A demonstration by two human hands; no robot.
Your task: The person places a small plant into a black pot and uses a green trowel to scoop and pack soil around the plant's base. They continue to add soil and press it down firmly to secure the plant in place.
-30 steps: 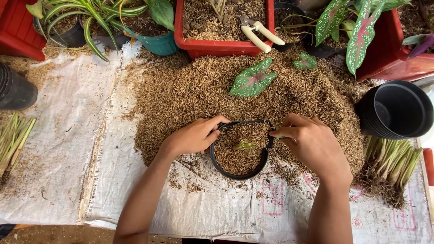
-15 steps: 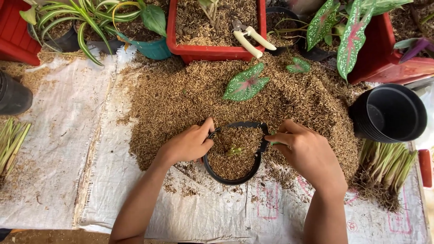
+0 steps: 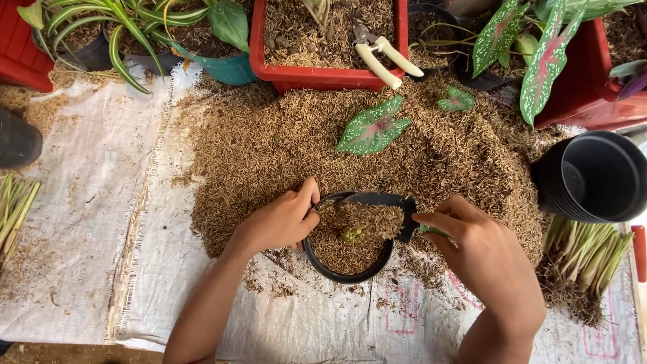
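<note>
Frame centre: small black pot (image 3: 350,269), part-filled with brown husk mix, green shoot (image 3: 352,234) at middle. Left hand (image 3: 280,221) pinching left rim, right hand (image 3: 482,253) pinching right rim; both closed on pot. Thin plastic wall, buckling under grip; likely light, flexible, fill loose and spill-prone; better held low on wall. Husk heap (image 3: 269,141) on white sacking (image 3: 94,202). Pruning shears (image 3: 381,57) in red planter (image 3: 323,74), top. Stacked black pots (image 3: 596,176) right; speckled leaf (image 3: 373,128) above, clear of hands.
</note>
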